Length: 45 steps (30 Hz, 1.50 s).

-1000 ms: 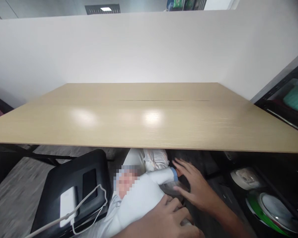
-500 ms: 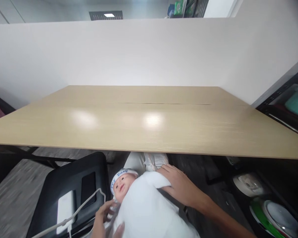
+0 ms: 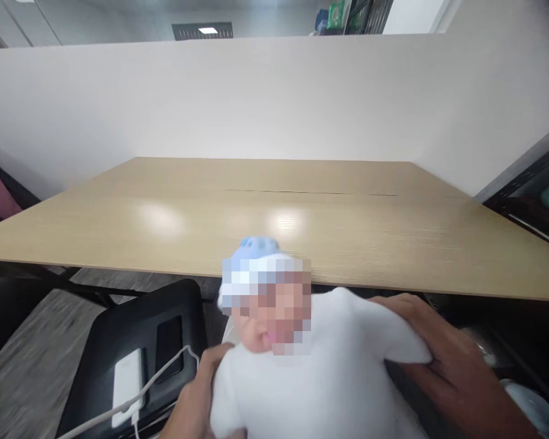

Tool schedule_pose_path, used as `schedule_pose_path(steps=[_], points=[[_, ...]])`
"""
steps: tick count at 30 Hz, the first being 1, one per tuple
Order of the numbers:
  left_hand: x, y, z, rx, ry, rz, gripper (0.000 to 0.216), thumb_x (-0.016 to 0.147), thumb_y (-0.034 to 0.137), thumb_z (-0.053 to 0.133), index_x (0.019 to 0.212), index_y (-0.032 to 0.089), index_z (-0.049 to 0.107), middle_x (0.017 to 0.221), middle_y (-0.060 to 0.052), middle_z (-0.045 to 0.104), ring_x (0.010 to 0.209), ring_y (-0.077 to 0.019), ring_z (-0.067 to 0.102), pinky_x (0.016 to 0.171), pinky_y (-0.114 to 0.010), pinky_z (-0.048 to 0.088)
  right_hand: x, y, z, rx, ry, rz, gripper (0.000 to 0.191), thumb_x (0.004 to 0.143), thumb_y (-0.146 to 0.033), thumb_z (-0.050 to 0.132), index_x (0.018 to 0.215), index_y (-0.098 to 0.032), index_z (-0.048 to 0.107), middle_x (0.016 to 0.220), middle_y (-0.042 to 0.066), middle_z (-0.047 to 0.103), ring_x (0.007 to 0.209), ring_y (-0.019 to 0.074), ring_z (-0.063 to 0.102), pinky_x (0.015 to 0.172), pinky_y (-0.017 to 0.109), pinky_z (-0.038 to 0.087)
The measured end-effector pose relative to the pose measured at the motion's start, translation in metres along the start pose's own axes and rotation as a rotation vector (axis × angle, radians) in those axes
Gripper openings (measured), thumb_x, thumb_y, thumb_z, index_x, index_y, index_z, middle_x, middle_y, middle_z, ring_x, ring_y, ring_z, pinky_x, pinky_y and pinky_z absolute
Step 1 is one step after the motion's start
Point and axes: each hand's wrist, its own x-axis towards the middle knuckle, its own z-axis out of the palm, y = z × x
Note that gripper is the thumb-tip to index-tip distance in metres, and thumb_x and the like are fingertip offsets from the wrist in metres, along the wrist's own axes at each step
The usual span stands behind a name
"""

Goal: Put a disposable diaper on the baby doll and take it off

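A baby doll [image 3: 311,372] in a white garment is upright in front of me, its head before the table edge. On its head sits a light blue and white cap [image 3: 251,268]; the face is blurred out. My left hand [image 3: 201,390] is closed around the doll's side at the left, with part of the fingers hidden behind it. At the other side, my right hand [image 3: 443,360] grips the white sleeve or arm, its thumb below and its fingers behind. The doll's lower body lies outside the view.
A wooden table [image 3: 165,244] spans the view before a white partition [image 3: 274,97]. To the left stands a black chair [image 3: 96,360] carrying a white power bank [image 3: 127,384] with a cable and a dark phone-like slab [image 3: 168,347]. Dark shelving [image 3: 531,201] is at the right.
The doll has risen from my lap towards the camera, and its head now overlaps the table edge. Both hands moved with it, the right one outward to the right.
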Motion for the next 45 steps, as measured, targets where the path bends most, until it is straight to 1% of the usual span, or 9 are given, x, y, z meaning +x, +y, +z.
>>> schedule_pose_path(steps=[4, 7, 13, 16, 21, 27, 32, 39, 45], points=[[0.068, 0.027, -0.019, 0.028, -0.139, 0.108, 0.061, 0.085, 0.025, 0.072, 0.142, 0.030, 0.053, 0.123, -0.003, 0.078, 0.105, -0.0292, 0.078, 0.089, -0.037, 0.063, 0.024, 0.018, -0.018, -0.073, 0.128, 0.068, 0.032, 0.103, -0.049, 0.065, 0.128, -0.032, 0.074, 0.119, 0.006, 0.079, 0.100, 0.0325, 0.074, 0.084, 0.042, 0.059], [0.131, 0.040, -0.026, 0.066, -0.162, 0.188, 0.056, 0.087, 0.030, 0.071, 0.140, 0.026, 0.052, 0.132, -0.007, 0.076, 0.113, -0.0300, 0.075, 0.096, -0.038, 0.059, 0.056, 0.039, -0.014, -0.103, 0.185, 0.127, 0.034, 0.101, -0.053, 0.063, 0.121, -0.028, 0.074, 0.116, 0.007, 0.080, 0.102, 0.0336, 0.074, 0.085, 0.043, 0.057], [0.230, 0.025, -0.037, 0.065, -0.156, 0.182, 0.071, 0.082, 0.041, 0.076, 0.145, 0.022, 0.050, 0.134, -0.012, 0.076, 0.110, -0.0314, 0.075, 0.093, -0.041, 0.058, 0.113, 0.079, 0.010, -0.171, 0.196, 0.169, 0.034, 0.100, -0.053, 0.061, 0.116, -0.025, 0.073, 0.112, 0.009, 0.080, 0.097, 0.0324, 0.073, 0.080, 0.040, 0.053], [0.255, 0.011, -0.044, 0.163, -0.120, 0.173, 0.071, 0.079, 0.044, 0.079, 0.143, 0.022, 0.056, 0.130, -0.011, 0.077, 0.109, -0.0331, 0.075, 0.089, -0.042, 0.058, 0.131, 0.093, 0.025, -0.199, 0.184, 0.133, 0.032, 0.102, -0.052, 0.059, 0.115, -0.025, 0.072, 0.112, 0.010, 0.079, 0.100, 0.0328, 0.072, 0.081, 0.040, 0.052], [0.273, -0.011, -0.053, 0.311, -0.078, 0.122, 0.067, 0.079, 0.053, 0.083, 0.135, 0.025, 0.060, 0.127, -0.009, 0.078, 0.107, -0.0344, 0.075, 0.084, -0.040, 0.056, 0.152, 0.110, 0.042, -0.239, 0.160, 0.096, 0.034, 0.105, -0.055, 0.057, 0.116, -0.026, 0.071, 0.114, 0.010, 0.080, 0.102, 0.0336, 0.072, 0.081, 0.041, 0.052], [0.303, -0.023, -0.058, 0.389, -0.029, 0.183, 0.058, 0.086, 0.064, 0.076, 0.129, 0.027, 0.065, 0.122, -0.006, 0.081, 0.105, -0.0338, 0.076, 0.083, -0.039, 0.054, 0.182, 0.129, 0.052, -0.288, 0.157, 0.075, 0.037, 0.107, -0.059, 0.057, 0.118, -0.026, 0.071, 0.112, 0.009, 0.079, 0.100, 0.0334, 0.072, 0.080, 0.041, 0.052], [0.340, -0.024, -0.064, 0.450, -0.028, 0.206, 0.057, 0.088, 0.068, 0.073, 0.132, 0.032, 0.069, 0.122, -0.004, 0.082, 0.107, -0.0340, 0.076, 0.086, -0.039, 0.052, 0.219, 0.147, 0.056, -0.333, 0.161, 0.032, 0.036, 0.107, -0.058, 0.059, 0.119, -0.026, 0.071, 0.114, 0.009, 0.081, 0.101, 0.0337, 0.073, 0.081, 0.042, 0.053], [0.399, -0.035, -0.069, 0.540, -0.015, 0.233, 0.062, 0.091, 0.075, 0.064, 0.132, 0.029, 0.071, 0.118, -0.005, 0.083, 0.103, -0.0345, 0.076, 0.082, -0.040, 0.053, 0.281, 0.176, 0.067, -0.344, 0.151, -0.006, 0.034, 0.107, -0.054, 0.060, 0.124, -0.027, 0.073, 0.117, 0.009, 0.082, 0.104, 0.0339, 0.074, 0.082, 0.041, 0.053], [0.451, -0.054, -0.069, 0.611, 0.066, 0.305, 0.071, 0.092, 0.075, 0.059, 0.139, 0.024, 0.070, 0.124, -0.011, 0.083, 0.109, -0.0386, 0.077, 0.093, -0.046, 0.055, 0.328, 0.199, 0.080, -0.373, 0.217, -0.033, 0.042, 0.108, -0.054, 0.057, 0.130, -0.022, 0.073, 0.121, 0.014, 0.080, 0.108, 0.0369, 0.072, 0.087, 0.044, 0.054]])
